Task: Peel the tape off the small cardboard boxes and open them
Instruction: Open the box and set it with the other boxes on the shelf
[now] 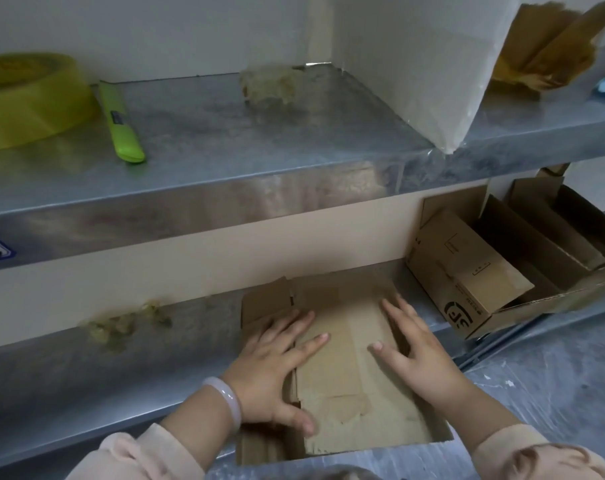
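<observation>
A stack of flattened cardboard boxes (346, 372) lies on the lower metal shelf (103, 368), jutting over its front edge. My left hand (277, 368) rests flat on the stack's left side with fingers spread, the thumb on its near left part. My right hand (415, 348) lies flat on the right side, fingers spread. Neither hand grips anything. A small closed cardboard box (467, 271) with black print sits tilted in an open cardboard tray (550, 299) at the right of the same shelf.
On the upper shelf (259, 140) lie a yellow tape roll (27, 98), a green utility knife (122, 123), a crumpled wad of peeled tape (273, 84) and a white panel (415, 57). More cardboard (550, 46) stands at the far right. Tape scraps (121, 323) sit on the lower shelf.
</observation>
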Demonstrator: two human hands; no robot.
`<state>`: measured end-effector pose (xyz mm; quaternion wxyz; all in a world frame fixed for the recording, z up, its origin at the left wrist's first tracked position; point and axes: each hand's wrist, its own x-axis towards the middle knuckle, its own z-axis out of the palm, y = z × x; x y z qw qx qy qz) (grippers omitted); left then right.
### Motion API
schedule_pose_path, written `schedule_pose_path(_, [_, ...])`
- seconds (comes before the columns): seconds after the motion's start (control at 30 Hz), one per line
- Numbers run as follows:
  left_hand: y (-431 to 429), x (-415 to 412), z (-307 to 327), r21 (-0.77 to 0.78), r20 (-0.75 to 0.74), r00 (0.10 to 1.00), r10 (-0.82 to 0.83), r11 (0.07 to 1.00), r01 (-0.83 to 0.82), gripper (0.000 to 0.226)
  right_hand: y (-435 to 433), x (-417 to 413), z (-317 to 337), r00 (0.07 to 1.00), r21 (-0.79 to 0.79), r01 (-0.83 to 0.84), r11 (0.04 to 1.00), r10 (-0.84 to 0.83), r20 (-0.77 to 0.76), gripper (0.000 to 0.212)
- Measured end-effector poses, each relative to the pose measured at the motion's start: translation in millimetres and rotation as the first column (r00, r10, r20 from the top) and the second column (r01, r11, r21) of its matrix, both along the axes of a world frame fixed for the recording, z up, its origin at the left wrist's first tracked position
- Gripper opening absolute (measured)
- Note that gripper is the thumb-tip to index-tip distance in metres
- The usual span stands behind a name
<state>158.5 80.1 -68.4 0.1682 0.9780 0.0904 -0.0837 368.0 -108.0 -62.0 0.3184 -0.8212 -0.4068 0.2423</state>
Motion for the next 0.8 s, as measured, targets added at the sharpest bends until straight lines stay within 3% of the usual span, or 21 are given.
schedule_pose_path(0.07, [7.4, -3.1, 0.9, 0.062, -0.012, 0.999, -0.039, 0.997, 0.039, 0.120, -0.8, 6.1, 1.7, 0.999, 0.000, -0.013, 1.000, 0.013, -0.042, 0.072])
schedule_pose_path(0.17, [18.0, -1.5, -2.0, 0.111, 0.073, 0.997, 0.005, 0.994, -0.013, 0.113, 4.0, 10.0, 4.8, 0.997, -0.022, -0.071, 0.997, 0.071, -0.010, 0.070])
schedule_pose_path(0.3, [34.6, 0.4, -1.5, -0.158, 0.239, 0.942, 0.236, 0.967, -0.202, 0.084, 13.7, 10.8, 24.1, 0.998, 0.079, -0.018, 0.997, 0.023, -0.062, 0.063])
schedule_pose_path(0.43, [40.9, 4.7, 4.2, -0.173, 0.283, 0.895, 0.344, 0.937, -0.305, 0.078, 7.4, 14.6, 37.4, 0.992, 0.164, -0.012, 0.986, 0.031, -0.119, 0.068])
schedule_pose_path(0.53, [39.3, 8.0, 5.6, -0.184, 0.287, 0.879, 0.380, 0.923, -0.338, 0.075, -0.7, 14.6, 32.5, 0.991, 0.128, -0.123, 0.984, 0.129, -0.037, 0.092])
schedule_pose_path(0.63, [36.6, 9.1, 8.4, -0.245, 0.239, 0.895, 0.378, 0.915, -0.321, 0.077, -7.2, 13.5, 30.7, 0.975, 0.112, -0.218, 0.969, 0.212, 0.059, 0.103])
schedule_pose_path(0.8, [39.4, 8.2, 10.7, -0.307, 0.145, 0.930, 0.337, 0.909, -0.281, 0.092, -6.0, 10.4, 28.0, 0.876, -0.076, -0.383, 0.921, 0.388, 0.287, 0.087])
